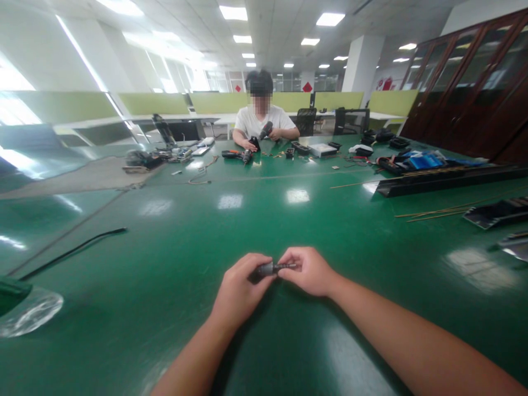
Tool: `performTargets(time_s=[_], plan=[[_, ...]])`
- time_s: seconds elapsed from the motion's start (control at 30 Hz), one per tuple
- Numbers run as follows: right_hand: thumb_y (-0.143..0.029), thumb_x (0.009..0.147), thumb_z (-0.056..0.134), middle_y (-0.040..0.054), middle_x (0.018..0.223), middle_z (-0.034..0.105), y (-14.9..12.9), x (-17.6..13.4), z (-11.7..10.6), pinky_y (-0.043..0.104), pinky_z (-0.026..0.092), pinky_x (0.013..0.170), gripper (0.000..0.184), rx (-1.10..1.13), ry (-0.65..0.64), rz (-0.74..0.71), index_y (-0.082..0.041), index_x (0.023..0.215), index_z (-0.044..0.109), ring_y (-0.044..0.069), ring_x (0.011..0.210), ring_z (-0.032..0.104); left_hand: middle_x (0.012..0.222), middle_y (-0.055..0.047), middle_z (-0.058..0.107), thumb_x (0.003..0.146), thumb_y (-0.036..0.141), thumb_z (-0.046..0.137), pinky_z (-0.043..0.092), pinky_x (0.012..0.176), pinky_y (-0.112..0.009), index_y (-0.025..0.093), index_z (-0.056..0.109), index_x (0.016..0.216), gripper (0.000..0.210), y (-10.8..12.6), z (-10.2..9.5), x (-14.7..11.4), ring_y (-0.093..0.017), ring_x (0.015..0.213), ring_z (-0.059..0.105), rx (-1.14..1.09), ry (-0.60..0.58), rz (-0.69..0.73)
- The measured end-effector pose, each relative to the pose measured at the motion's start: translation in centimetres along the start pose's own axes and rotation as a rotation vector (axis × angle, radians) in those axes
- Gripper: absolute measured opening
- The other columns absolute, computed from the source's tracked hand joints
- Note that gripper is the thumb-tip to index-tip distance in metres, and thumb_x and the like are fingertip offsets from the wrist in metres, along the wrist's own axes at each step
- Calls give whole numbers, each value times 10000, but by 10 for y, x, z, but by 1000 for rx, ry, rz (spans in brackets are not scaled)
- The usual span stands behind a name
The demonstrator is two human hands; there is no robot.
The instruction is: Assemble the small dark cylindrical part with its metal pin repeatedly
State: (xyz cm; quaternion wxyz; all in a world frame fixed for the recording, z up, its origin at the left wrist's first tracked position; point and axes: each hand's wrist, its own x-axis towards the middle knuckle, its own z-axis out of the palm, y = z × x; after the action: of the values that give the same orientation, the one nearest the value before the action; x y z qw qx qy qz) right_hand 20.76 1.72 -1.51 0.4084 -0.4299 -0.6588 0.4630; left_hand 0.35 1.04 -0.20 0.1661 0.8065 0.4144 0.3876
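My left hand (241, 286) is closed round a short grey-and-black cylinder (266, 269) just above the green table, in the lower middle of the head view. Out of the cylinder's right end runs a thin, dark, ridged metal shaft (284, 266). My right hand (309, 272) pinches this shaft between thumb and fingers. Both hands are close together, with the cylinder and shaft lying roughly level between them. The cylinder's left end is hidden in my left palm, and I cannot tell whether the shaft is a separate piece.
Across the green table (264, 220) sits a person (264, 121) holding a power drill (266, 130); another drill (235, 155) lies nearby. Black trays and small parts (299, 147) line the far side. Black channels (437, 181) lie right, a clear bottle (35, 311) and black cable (74, 253) left.
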Motion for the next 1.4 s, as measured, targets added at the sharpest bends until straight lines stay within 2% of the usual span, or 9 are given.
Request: performTargets(time_s=[0.73, 1.17, 1.4], plan=[[-217, 757, 695, 33, 764, 700, 2, 1, 0, 259, 510, 646, 109, -29, 11, 3, -148, 836, 666, 153, 667, 642, 978, -16, 686, 833, 210, 696, 508, 816, -270, 232, 669, 1023, 193, 1, -1, 0, -166, 896, 641, 12, 14, 2], [-217, 757, 701, 30, 762, 702, 0, 0, -1, 249, 501, 631, 109, -19, 8, 5, -150, 836, 665, 145, 654, 639, 967, -33, 692, 845, 248, 681, 523, 808, -295, 224, 675, 1010, 167, 2, -2, 1, -180, 881, 649, 6, 30, 1], [-231, 764, 699, 33, 766, 703, 0, 0, -1, 249, 497, 630, 120, -35, 12, 6, -148, 846, 668, 141, 648, 632, 962, -11, 687, 834, 240, 698, 511, 807, -276, 241, 673, 1006, 174, 2, -2, 1, -165, 877, 643, 13, 33, -11]])
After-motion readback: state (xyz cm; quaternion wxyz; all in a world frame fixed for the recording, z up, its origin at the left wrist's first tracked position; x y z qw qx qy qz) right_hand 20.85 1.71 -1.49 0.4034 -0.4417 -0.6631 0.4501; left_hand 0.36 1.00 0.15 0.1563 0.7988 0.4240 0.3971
